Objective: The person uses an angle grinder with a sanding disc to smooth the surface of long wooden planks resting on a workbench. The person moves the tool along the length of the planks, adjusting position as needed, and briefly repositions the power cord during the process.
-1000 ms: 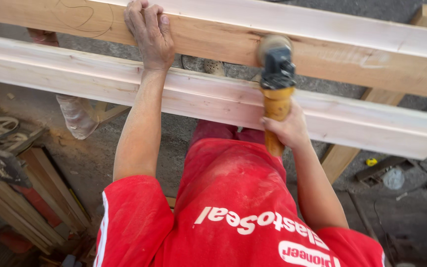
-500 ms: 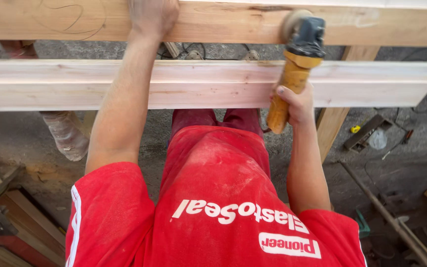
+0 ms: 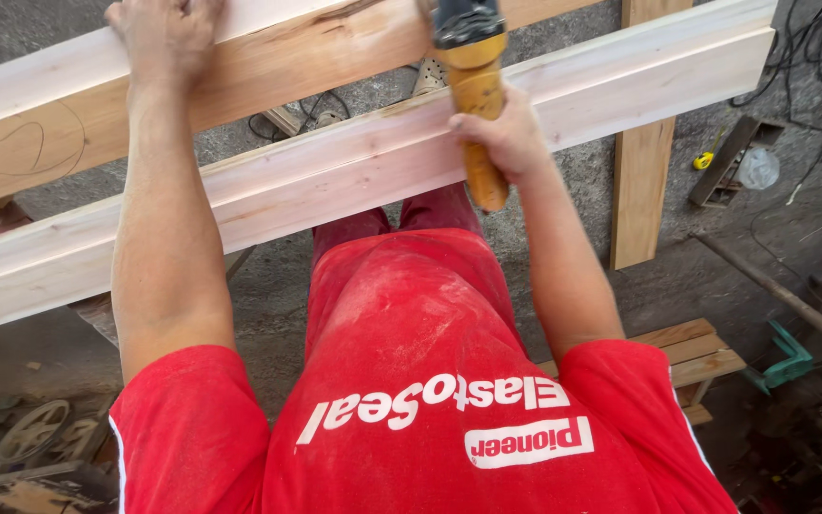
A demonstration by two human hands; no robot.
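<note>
My left hand (image 3: 166,38) lies on the far wooden plank (image 3: 316,57) at the upper left, fingers curled over its far edge. My right hand (image 3: 504,138) grips the orange handle of an angle grinder (image 3: 473,57). The grinder's dark head reaches up to the far plank at the top edge of the view, and its disc is cut off there. Below it a paler near plank (image 3: 335,181) runs slanting across, under my right wrist. My red shirt and red trousers fill the lower middle.
A wooden post (image 3: 641,171) stands under the planks on the right. Cables (image 3: 811,48) and small tools lie on the concrete floor at the upper right. A low slatted bench (image 3: 696,357), a green clamp (image 3: 782,362) and a long rod (image 3: 782,295) are at the right. Scrap metal with a wheel (image 3: 30,433) is at the lower left.
The view has swung, so the planks now slant up to the right. My right hand and the grinder sit higher in view; my left hand stays on the far plank.
</note>
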